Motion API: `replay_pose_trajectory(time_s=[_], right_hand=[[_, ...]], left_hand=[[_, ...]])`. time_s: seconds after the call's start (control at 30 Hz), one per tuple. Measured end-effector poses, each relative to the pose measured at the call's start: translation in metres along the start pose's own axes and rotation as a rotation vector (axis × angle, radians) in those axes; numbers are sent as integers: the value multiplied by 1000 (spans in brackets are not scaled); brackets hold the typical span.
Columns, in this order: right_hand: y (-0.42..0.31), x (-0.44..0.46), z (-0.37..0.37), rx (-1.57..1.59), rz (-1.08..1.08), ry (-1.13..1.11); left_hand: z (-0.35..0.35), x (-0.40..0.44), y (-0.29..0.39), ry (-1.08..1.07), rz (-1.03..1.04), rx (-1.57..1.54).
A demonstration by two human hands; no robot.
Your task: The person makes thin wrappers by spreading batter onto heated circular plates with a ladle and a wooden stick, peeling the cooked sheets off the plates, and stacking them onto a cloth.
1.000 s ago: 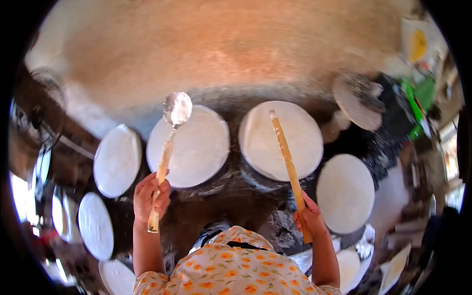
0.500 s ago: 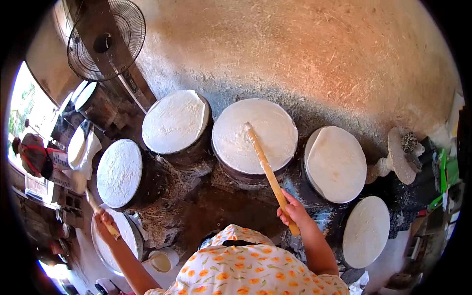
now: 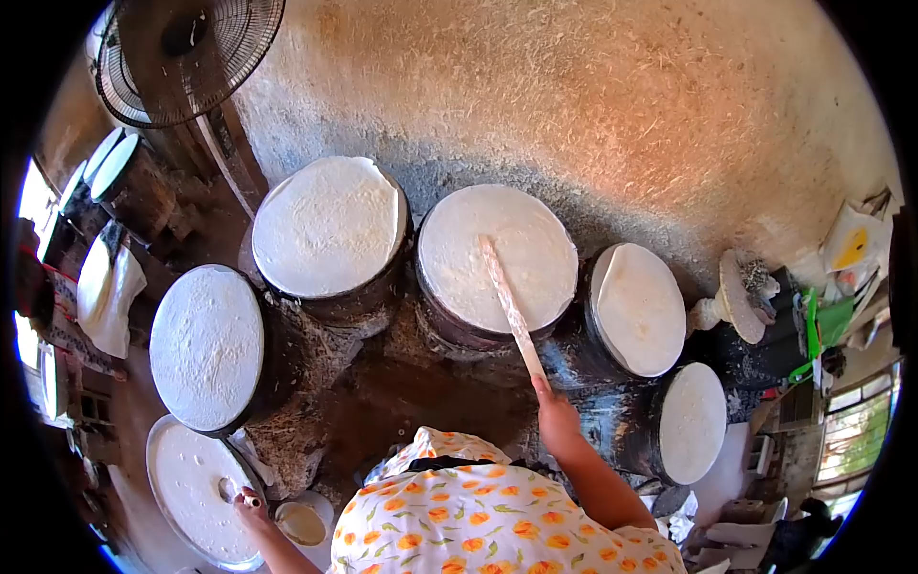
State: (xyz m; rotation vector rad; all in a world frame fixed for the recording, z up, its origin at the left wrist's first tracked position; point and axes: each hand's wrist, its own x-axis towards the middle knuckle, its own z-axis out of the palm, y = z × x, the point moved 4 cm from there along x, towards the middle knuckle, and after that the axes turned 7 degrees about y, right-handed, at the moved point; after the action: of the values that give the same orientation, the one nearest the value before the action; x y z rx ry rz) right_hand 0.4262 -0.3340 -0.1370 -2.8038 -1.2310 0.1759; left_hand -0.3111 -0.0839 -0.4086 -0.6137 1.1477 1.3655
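My left hand is closed on the handle of a ladle, whose bowl is partly sunk in white liquid in a wide round basin at the lower left. In my right hand is a long wooden stick, coated in white. The far end of the stick lies over the white round top of the middle drum. Beside the basin stands a small bucket with pale contents.
More white-topped drums curve around me: two at left, two at right. A fan stands at upper left before the rough wall. A round board sits at right.
My left hand has moved down, and its ladle now dips into the basin. My right hand has shifted slightly left, stick still held. The view has turned left.
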Motion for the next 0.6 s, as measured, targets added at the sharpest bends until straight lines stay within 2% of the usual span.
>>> replay_pose_trajectory(time_s=[0.07, 0.13, 0.23, 0.27, 0.37, 0.43, 0.6], right_hand=[[-3, 14, 6, 2, 27, 0], [-12, 35, -1, 3, 55, -3], [-16, 61, 3, -59, 85, 3], [-17, 66, 1, -61, 85, 3], [-20, 65, -2, -30, 100, -57], [-27, 41, -4, 36, 55, -193], [-22, 27, 7, -84, 16, -42]], left_hand=[[-13, 54, 16, 4, 632, 694], [-11, 68, -4, 125, 242, 105], [12, 41, -28, 102, 204, 29], [43, -4, -46, 235, 213, -14], [45, -18, -52, 250, 246, 29], [41, -29, -57, 226, 242, 19], [32, -33, -74, 166, 164, -7]])
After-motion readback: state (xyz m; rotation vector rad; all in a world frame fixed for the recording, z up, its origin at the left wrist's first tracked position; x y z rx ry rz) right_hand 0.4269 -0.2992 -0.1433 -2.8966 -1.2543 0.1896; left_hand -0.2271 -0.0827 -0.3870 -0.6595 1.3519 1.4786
